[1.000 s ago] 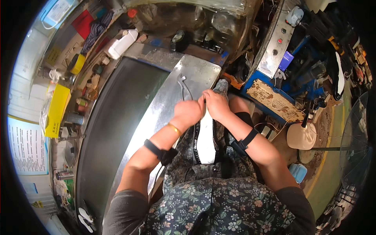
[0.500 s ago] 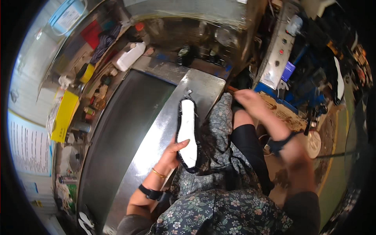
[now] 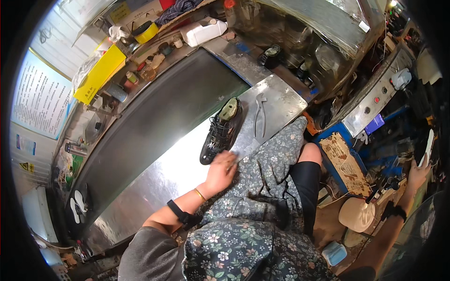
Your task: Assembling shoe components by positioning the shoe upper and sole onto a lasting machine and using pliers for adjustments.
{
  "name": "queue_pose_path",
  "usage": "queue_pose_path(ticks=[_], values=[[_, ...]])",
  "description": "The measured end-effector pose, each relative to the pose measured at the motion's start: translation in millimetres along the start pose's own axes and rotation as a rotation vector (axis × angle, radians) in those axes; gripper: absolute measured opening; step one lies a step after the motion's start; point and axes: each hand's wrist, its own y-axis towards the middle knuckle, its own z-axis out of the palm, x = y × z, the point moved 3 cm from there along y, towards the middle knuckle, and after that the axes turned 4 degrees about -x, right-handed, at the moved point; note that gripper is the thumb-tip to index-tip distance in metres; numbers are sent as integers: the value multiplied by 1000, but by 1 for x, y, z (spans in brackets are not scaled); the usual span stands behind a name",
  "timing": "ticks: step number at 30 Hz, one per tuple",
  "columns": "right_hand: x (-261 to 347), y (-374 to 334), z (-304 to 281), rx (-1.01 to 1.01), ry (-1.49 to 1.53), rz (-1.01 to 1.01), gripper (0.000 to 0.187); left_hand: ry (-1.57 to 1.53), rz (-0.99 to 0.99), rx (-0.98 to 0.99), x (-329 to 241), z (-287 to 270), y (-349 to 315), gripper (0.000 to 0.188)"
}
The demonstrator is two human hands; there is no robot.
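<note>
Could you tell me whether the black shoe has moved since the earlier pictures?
Yes. The black shoe went from the hands above the lap onto the steel table, beside the pliers.

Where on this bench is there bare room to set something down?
Bare metal table lies between the left hand and the dark belt, below the black shoe. Around the pliers it is tight; the back shelf is crowded.

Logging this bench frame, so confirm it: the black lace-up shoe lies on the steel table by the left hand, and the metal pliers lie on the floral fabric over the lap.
One detail is wrong. In the head view the metal pliers lie on the steel table, just right of the black lace-up shoe, not on the floral fabric. The shoe does lie on the table by the left hand.
</note>
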Motion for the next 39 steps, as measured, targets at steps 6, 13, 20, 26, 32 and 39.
queue_pose_path(ticks=[6, 13, 20, 26, 32, 39], values=[[196, -143, -114, 54, 1026, 97, 70, -793, 109, 156, -103, 31, 48, 25], [367, -297, -203, 567, 1374, -488, 94, -1645, -475, 137, -151, 14, 112, 67], [371, -262, -167, 1878, 1948, 410, 67, -748, -189, 367, -121, -12, 86, 58], [319, -314, -159, 1911, 1559, 439, 40, -510, 352, 232, -106, -28, 48, 62], [341, -294, -111, 1247, 1825, 1000, 38, 176, 98, -409, -11, -50, 101, 59], [549, -192, 4, 599, 1651, 317, 49, 197, -265, -123, 27, -50, 139, 85]])
